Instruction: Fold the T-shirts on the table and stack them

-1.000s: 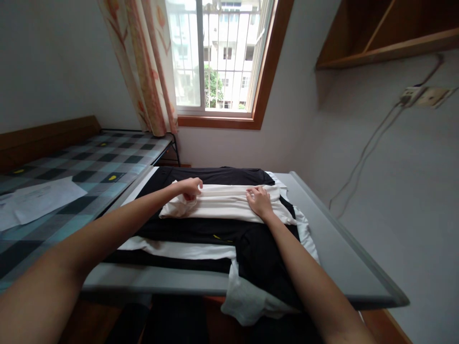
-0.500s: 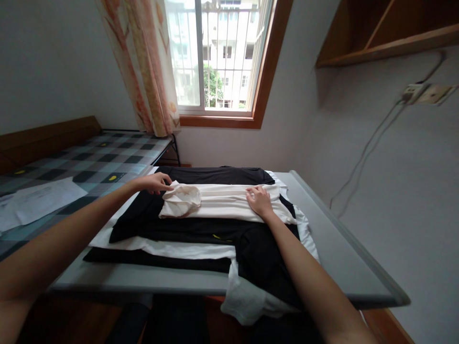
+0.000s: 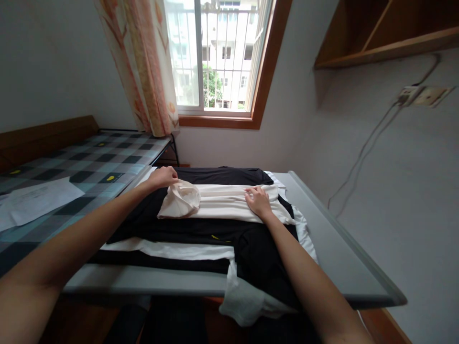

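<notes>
Both left hand (image 3: 164,177) and right hand (image 3: 259,202) are on the cream cloth (image 3: 222,210). Left: fingers bunched closed, tips pinching the cloth's far left corner, raised a little; that end is rumpled. Right: palm down, fingers partly spread and slightly bent, resting near the cloth's right end, gripping nothing visible. Cream cloth lies in a long strip across black cloth (image 3: 193,230), which bears a small yellow mark (image 3: 215,237). Dark garment (image 3: 222,175) just beyond. White cloth (image 3: 179,250) on the near side; a pale piece (image 3: 241,305) hangs over the near edge of the grey table (image 3: 340,239). Left of table: checked mattress (image 3: 122,160) with papers (image 3: 43,200). Farther off: curtain (image 3: 143,62), barred window (image 3: 227,62). Upper right: wooden shelf (image 3: 387,52), and below it a socket (image 3: 432,96) with a cord (image 3: 369,138).
</notes>
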`<state>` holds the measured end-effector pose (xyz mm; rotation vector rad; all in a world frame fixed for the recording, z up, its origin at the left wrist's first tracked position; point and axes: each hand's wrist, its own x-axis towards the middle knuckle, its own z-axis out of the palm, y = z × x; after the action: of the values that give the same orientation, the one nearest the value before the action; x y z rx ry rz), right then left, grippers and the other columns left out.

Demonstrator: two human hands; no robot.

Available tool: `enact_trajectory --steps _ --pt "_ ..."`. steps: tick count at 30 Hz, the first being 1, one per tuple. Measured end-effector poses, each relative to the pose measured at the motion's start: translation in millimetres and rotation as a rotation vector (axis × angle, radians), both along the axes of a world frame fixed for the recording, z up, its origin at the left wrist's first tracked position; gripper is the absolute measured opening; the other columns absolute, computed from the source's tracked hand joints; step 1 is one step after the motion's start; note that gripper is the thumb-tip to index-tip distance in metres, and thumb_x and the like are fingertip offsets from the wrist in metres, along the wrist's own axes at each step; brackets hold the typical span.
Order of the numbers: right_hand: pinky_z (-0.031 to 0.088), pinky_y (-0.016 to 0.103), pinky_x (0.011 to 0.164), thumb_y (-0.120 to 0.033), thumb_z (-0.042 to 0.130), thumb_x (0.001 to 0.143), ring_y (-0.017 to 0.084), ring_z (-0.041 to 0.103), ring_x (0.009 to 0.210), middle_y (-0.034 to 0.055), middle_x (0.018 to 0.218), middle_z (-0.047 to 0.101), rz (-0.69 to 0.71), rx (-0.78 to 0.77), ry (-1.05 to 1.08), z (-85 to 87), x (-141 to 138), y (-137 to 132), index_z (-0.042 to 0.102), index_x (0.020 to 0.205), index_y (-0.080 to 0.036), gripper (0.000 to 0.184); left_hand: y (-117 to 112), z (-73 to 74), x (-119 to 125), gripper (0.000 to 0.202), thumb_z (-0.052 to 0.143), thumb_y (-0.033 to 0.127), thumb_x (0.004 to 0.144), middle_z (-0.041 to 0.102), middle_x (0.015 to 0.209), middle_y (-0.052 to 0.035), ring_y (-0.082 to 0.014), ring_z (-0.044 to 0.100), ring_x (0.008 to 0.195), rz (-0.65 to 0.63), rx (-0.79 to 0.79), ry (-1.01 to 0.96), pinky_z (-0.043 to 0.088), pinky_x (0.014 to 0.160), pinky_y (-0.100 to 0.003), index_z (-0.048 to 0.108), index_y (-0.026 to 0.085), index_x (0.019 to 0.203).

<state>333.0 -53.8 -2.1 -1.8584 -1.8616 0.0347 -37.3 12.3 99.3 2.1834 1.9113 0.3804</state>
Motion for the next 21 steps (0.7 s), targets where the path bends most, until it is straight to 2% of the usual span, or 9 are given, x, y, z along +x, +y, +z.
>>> enact_trajectory --steps 2,4,6,8,12,15,18,21 --pt "0.037 0.039 0.096 -0.031 0.051 0.091 0.027 0.054 0.111 0.0106 0.116 0.062 0.001 -0.001 -0.001 0.5 0.0 -0.6 0.069 0.112 -0.022 0.03 3.3 3.1 18.0 0.014 0.067 0.03 0.068 0.066 0.061 -0.0068 -0.0209 0.066 0.06 0.036 -0.107 -0.208 0.045 0.054 -0.025 0.068 0.016 0.069" --pt "0.038 0.039 0.095 -0.031 0.051 0.091 0.027 0.054 0.111 0.0106 0.116 0.062 -0.002 0.0 -0.004 0.9 -0.1 -1.3 0.069 0.112 -0.023 0.029 5.0 3.2 35.3 0.027 0.066 0.033 0.072 0.069 0.068 -0.0081 -0.0203 0.067 0.058 0.033 -0.24 -0.489 0.05 0.056 -0.027 0.066 0.014 0.091" --pt "0.038 0.039 0.094 -0.031 0.051 0.091 0.027 0.054 0.111 0.0104 0.116 0.062 -0.002 0.004 -0.008 1.2 -0.5 -1.9 0.069 0.112 -0.023 0.029 7.0 0.8 47.2 0.044 0.068 0.034 0.072 0.071 0.078 -0.01 -0.0199 0.068 0.058 0.009 -0.298 -0.62 0.052 0.056 -0.028 0.06 0.013 0.111" --pt "0.038 0.039 0.094 -0.03 0.051 0.091 0.027 0.054 0.11 0.0104 0.115 0.062 0.004 0.011 -0.011 1.2 -1.0 -2.4 0.069 0.112 -0.023 0.029 11.0 -3.2 50.3 0.048 0.067 0.031 0.071 0.071 0.084 -0.0105 -0.0187 0.068 0.059 -0.033 -0.236 -0.563 0.052 0.055 -0.027 0.059 0.013 0.115" --pt "0.037 0.039 0.091 -0.029 0.051 0.09 0.027 0.054 0.106 0.0111 0.113 0.062 0.015 0.044 -0.029 2.0 -1.6 -3.5 0.07 0.11 -0.022 0.028 22.2 -12.9 35.5 0.029 0.061 0.026 0.068 0.07 0.089 -0.0082 -0.017 0.066 0.071 -0.218 0.018 -0.296 0.051 0.064 -0.026 0.07 0.015 0.094" --pt "0.034 0.039 0.092 -0.026 0.051 0.091 0.027 0.053 0.106 0.0116 0.112 0.062 0.055 0.124 -0.079 5.2 -5.4 -5.9 0.07 0.108 -0.02 0.026 22.9 -20.8 23.8 0.027 0.061 0.033 0.071 0.07 0.09 -0.0064 -0.0163 0.064 0.076 -0.332 0.076 -0.152 0.048 0.07 -0.024 0.072 0.018 0.09" --pt "0.03 0.039 0.096 -0.026 0.05 0.092 0.025 0.052 0.106 0.0109 0.11 0.063 0.169 0.193 -0.125 11.7 -19.5 -8.8 0.071 0.103 -0.02 0.024 10.0 -29.3 24.6 0.036 0.061 0.052 0.074 0.068 0.082 -0.0051 -0.0176 0.062 0.073 -0.264 0.084 -0.063 0.043 0.063 -0.024 0.07 0.02 0.088" --pt "0.028 0.037 0.097 -0.027 0.049 0.093 0.022 0.053 0.103 0.0095 0.107 0.064 0.291 0.166 -0.145 20.4 -46.0 -9.0 0.071 0.099 -0.021 0.024 -11.0 -36.7 35.3 0.045 0.064 0.062 0.07 0.067 0.076 -0.0037 -0.0202 0.062 0.07 -0.161 0.061 -0.066 0.039 0.059 -0.025 0.065 0.022 0.09"
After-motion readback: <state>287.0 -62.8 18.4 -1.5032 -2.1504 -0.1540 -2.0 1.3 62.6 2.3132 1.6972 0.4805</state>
